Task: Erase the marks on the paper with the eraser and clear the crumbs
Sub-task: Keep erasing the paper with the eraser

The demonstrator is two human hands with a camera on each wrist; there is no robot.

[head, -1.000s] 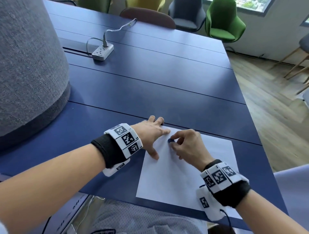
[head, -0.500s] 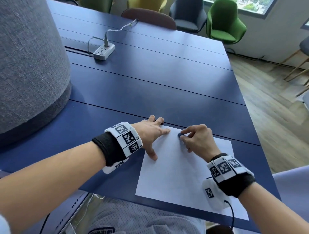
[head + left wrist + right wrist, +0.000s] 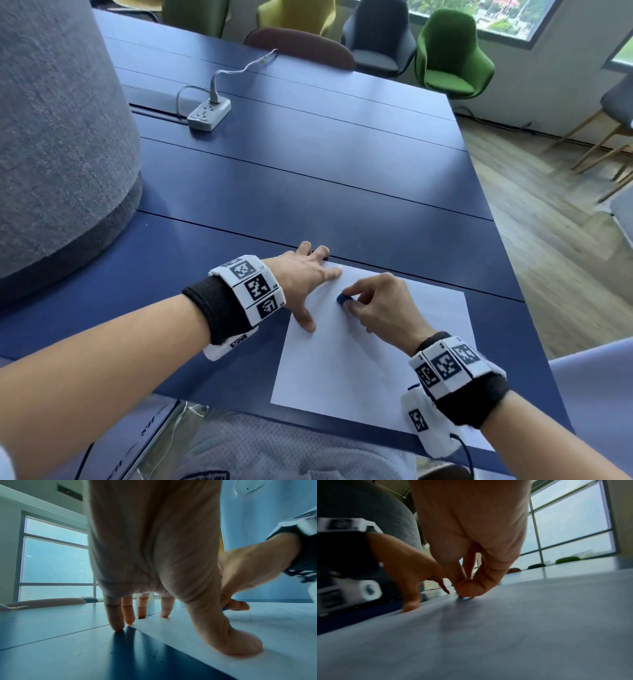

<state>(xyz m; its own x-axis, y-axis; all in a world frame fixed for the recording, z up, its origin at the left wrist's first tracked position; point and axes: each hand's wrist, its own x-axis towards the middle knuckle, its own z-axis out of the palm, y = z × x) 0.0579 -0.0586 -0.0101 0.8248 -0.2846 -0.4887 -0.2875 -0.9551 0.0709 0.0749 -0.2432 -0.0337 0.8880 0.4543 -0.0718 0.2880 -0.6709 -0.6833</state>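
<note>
A white sheet of paper (image 3: 370, 363) lies near the front edge of the blue table (image 3: 308, 192). My right hand (image 3: 380, 305) pinches a small blue eraser (image 3: 343, 299) and holds it down on the paper's upper left part. My left hand (image 3: 308, 277) lies spread on the sheet's far left corner, thumb (image 3: 236, 646) and fingertips (image 3: 118, 626) pressing on paper and table. In the left wrist view only a sliver of the eraser (image 3: 224, 608) shows behind the thumb. No marks or crumbs are visible on the paper.
A white power strip (image 3: 209, 114) with its cable lies far back on the table. A large grey fabric-covered cylinder (image 3: 61, 137) stands at the left. Chairs (image 3: 452, 54) line the table's far side, and wooden floor lies to the right.
My right hand slid the eraser to the right across the paper, then back left and a little nearer. The left hand has stayed pressed on the corner.
</note>
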